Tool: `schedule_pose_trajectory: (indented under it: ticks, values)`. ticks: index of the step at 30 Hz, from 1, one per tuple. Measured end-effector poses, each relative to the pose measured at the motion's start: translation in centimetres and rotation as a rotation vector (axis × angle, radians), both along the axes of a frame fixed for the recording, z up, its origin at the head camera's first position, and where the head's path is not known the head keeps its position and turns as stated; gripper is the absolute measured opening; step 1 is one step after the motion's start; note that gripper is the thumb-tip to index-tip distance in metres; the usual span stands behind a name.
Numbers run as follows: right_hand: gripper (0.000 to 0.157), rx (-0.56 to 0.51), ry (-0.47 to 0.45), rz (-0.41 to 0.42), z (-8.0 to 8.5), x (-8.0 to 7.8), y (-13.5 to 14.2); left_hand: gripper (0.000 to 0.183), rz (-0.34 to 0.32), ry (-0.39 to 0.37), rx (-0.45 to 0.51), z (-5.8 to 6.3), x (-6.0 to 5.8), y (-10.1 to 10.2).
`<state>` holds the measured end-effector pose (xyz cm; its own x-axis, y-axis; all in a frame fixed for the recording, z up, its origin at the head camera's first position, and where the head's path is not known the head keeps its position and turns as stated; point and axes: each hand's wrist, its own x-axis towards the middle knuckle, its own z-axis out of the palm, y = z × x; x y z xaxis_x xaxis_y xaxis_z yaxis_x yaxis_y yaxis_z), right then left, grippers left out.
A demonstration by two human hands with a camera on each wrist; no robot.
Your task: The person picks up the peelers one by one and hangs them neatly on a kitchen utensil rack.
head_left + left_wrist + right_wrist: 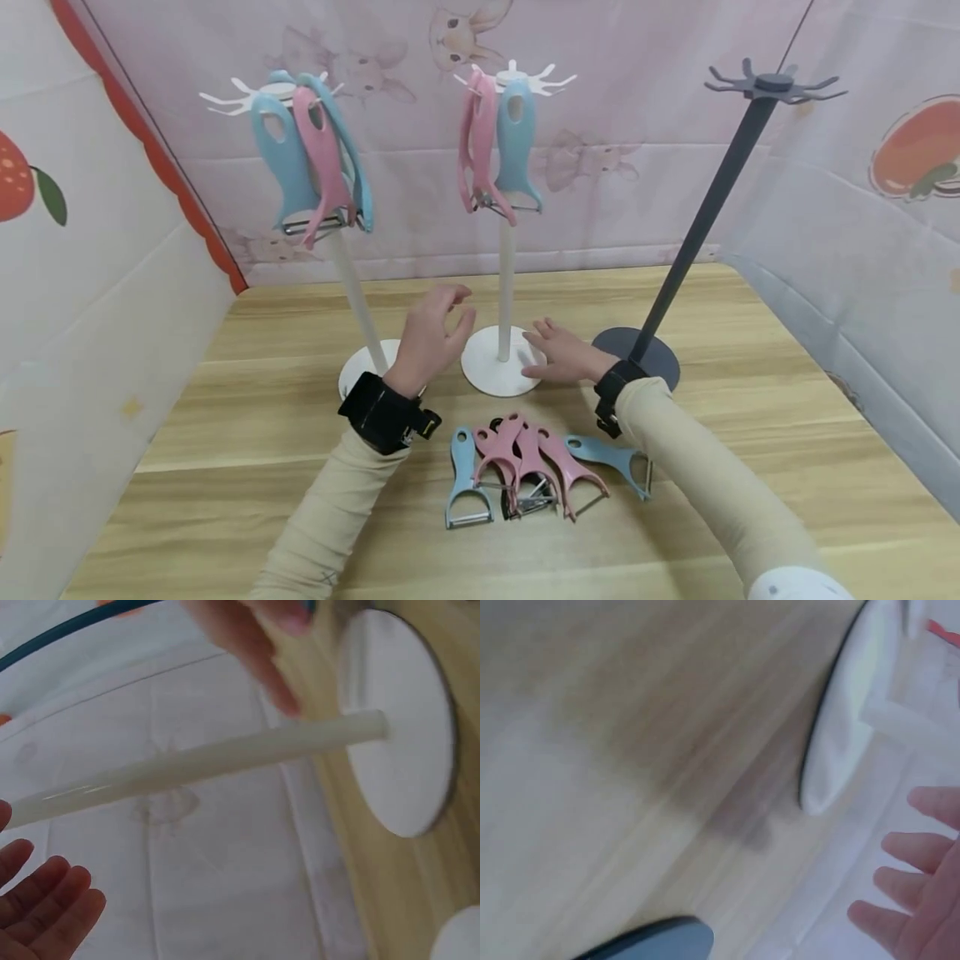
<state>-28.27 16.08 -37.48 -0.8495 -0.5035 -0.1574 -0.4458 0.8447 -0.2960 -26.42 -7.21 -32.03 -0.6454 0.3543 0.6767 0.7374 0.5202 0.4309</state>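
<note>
My left hand hovers between the left white stand and the middle white stand, fingers loosely bent, holding nothing. On the other side, my right hand reaches over the right edge of the middle stand's round base, its fingers spread and empty. The left wrist view shows the white post beyond the left fingertips. Pink and blue peelers hang from both white stands, among them a blue peeler and a pink peeler.
Several peelers lie in a cluster in front, including a blue peeler and a pink peeler. A dark grey stand with bare hooks stands at the right. Printed cloth encloses the wooden table.
</note>
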Motion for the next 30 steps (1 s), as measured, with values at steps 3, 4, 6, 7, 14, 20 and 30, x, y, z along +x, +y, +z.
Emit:
schedule_pose_trajectory:
  ticks: [3,4,6,7,14,20,30]
  values:
    - [0.069,-0.086,0.038,-0.025,0.5,1.3,0.9,0.030,0.020,-0.037,-0.106,-1.0,-0.1,-0.2]
    - [0.069,-0.108,0.051,-0.030,0.7,1.7,1.2,0.032,0.024,-0.063,-0.136,-1.3,-0.1,-0.3]
    - [0.068,-0.146,0.087,-0.028,1.1,2.6,1.6,0.035,0.028,-0.112,-0.187,-1.9,-0.2,-0.4]
    - [0.068,-0.165,0.098,-0.029,1.4,3.1,1.8,0.037,0.030,-0.133,-0.211,-2.2,-0.3,-0.4]
    - [0.068,-0.232,0.175,-0.033,3.1,6.1,2.3,0.041,-0.011,-0.194,-0.343,-3.9,-0.7,-0.4]
    - [0.067,-0.242,0.226,-0.020,4.5,8.8,3.1,0.050,-0.033,-0.317,-0.534,-5.4,-1.4,-0.1]
    - [0.059,-0.105,0.231,0.001,3.4,13.4,5.3,0.067,-0.035,-0.382,-0.950,-8.6,-3.1,1.3]
